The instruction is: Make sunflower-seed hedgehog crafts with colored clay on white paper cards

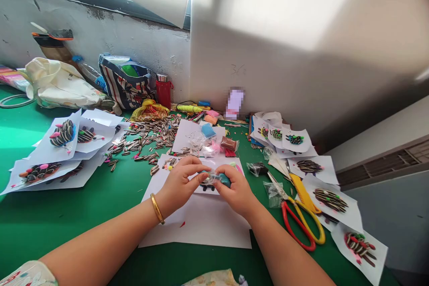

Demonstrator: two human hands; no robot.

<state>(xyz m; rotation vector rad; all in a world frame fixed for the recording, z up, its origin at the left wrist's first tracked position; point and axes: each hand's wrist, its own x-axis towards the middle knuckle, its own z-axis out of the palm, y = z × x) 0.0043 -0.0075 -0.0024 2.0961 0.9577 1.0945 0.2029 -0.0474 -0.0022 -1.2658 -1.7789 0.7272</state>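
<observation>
A small clear plastic packet of teal clay (224, 180) is held between both hands over white paper. My left hand (184, 178), with a gold bangle at its wrist, pinches the wrapper's near end, fingers closed. Closed around the clay end is my right hand (236, 190). Beneath them lies a sheet of white paper (197, 228) with a small red scrap on it. Part of a seed-covered figure shows under the hands, mostly hidden. Just beyond are a blue clay packet (208, 131), a brown clay packet (229, 144) and clear wrappers.
Loose striped sunflower seeds (157, 132) spread at the back left. Paper cards with seed figures (63, 136) are stacked at left, more cards (330, 199) at right. Scissors (301, 223) and a yellow cutter (303, 192) lie right. A red flask (163, 91) and bags stand by the wall.
</observation>
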